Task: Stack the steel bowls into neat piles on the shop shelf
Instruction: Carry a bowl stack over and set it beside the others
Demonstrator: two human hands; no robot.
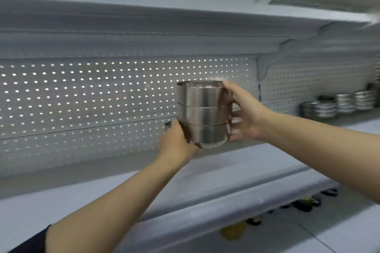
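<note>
Bowls (203, 113), three nested, held above the shelf (236, 162): your left hand (176, 141) cups the base, right hand (244, 115) clasps rim and side. Risk: tilt while lowering slides the upper bowls off your grip

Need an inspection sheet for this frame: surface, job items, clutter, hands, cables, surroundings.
Surface: grey shelf, bare where visible below the hands.
Job's things: stack of three steel bowls held above the shelf; more bowl piles far right on the same shelf, blurred.
Clutter: nothing seen on the shelf.
Hands: left hand grips the stack at its bottom left; right hand grips its right side, thumb at the top rim.
Cables: nothing seen.
Surroundings: perforated back panel, another shelf overhead, dark and yellow goods below the shelf, too blurred to identify.
</note>
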